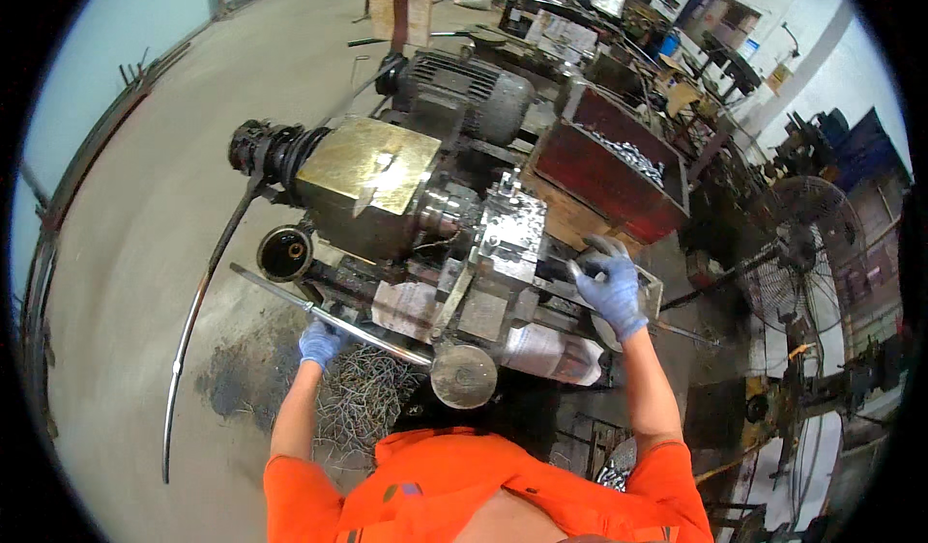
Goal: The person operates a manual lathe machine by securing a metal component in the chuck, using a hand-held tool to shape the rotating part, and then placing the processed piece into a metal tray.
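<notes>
A lathe-like machine with a brass-coloured headstock cover (372, 164) stands in front of me. My left hand (321, 342), in a blue glove, is low at its near left side, just below a long metal lever (333, 319). The fingers there are mostly hidden, so their grip does not show. To the right of the metal tool slide (512, 234), my right hand (613, 292), gloved too, is raised with fingers and thumb apart. Nothing shows in it. A bright spindle chuck (447, 210) sits between the headstock and the slide. The lever's right end meets a round metal disc (464, 377).
Tangled metal shavings (365, 393) lie on the floor near my left arm. Behind the slide stands a red metal bin (604, 181) with small shiny parts. A ribbed motor (464, 94) sits beyond the headstock; a long bar (198, 311) slants at left. A caged fan (802, 229) stands right.
</notes>
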A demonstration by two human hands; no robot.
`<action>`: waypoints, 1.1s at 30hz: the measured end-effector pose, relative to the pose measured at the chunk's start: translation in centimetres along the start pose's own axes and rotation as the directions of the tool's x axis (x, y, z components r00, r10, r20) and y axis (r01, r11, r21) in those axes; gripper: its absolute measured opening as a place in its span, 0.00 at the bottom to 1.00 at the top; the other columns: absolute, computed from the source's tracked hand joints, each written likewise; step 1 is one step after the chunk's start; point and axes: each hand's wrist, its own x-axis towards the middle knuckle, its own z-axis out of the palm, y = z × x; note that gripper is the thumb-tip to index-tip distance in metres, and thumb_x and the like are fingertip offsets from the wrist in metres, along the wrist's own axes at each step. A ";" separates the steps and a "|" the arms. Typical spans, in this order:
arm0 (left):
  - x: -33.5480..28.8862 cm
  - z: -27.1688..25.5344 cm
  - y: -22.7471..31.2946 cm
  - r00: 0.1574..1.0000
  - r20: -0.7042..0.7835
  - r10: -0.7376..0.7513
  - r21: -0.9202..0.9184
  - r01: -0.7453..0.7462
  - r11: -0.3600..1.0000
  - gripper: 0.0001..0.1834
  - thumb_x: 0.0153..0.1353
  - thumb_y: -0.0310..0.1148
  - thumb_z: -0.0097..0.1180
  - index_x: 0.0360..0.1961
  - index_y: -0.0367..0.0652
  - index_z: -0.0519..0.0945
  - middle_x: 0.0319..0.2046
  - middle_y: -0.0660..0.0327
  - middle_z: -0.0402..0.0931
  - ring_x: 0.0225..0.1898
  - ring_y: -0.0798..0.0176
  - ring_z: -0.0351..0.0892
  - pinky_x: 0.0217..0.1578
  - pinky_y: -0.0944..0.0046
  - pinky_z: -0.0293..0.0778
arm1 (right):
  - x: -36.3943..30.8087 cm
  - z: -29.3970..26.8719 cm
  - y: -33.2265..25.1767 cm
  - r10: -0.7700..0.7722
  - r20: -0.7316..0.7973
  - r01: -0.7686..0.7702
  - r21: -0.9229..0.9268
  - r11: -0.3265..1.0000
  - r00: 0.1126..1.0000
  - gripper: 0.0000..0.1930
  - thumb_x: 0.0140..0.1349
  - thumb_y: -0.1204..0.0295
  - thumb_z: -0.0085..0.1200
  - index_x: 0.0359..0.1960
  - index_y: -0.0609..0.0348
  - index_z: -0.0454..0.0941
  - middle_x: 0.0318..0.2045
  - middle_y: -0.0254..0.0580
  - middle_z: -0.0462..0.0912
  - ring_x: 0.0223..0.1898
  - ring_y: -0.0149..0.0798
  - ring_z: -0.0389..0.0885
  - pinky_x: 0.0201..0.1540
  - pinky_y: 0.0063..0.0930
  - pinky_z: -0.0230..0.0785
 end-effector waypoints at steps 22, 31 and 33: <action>2.5 -10.1 -9.1 0.984 -0.180 0.001 0.068 0.012 0.998 0.19 0.49 0.43 0.55 0.43 0.51 0.80 0.39 0.54 0.79 0.42 0.50 0.77 0.46 0.58 0.72 | -19.4 -10.6 29.8 0.659 0.212 -0.306 -0.756 0.579 0.721 0.37 0.46 0.53 0.60 0.58 0.56 0.65 0.58 0.52 0.66 0.58 0.50 0.65 0.59 0.41 0.59; -1.6 -15.9 -5.3 0.934 -0.340 -0.112 -0.681 -0.162 0.715 0.16 0.61 0.37 0.52 0.43 0.35 0.78 0.25 0.57 0.76 0.25 0.68 0.74 0.21 0.69 0.71 | -21.8 -9.5 34.7 0.886 0.163 -0.533 -0.747 0.398 0.433 0.36 0.41 0.57 0.63 0.54 0.57 0.69 0.53 0.51 0.71 0.56 0.48 0.68 0.58 0.35 0.60; -1.3 -16.6 -2.1 0.868 -0.496 -0.012 -0.596 -0.330 0.732 0.16 0.61 0.38 0.52 0.43 0.36 0.78 0.28 0.56 0.78 0.27 0.67 0.76 0.27 0.67 0.73 | -24.8 -9.6 35.4 0.846 0.096 -0.522 -0.749 0.408 0.524 0.32 0.41 0.56 0.63 0.49 0.57 0.73 0.49 0.53 0.75 0.52 0.50 0.72 0.55 0.37 0.62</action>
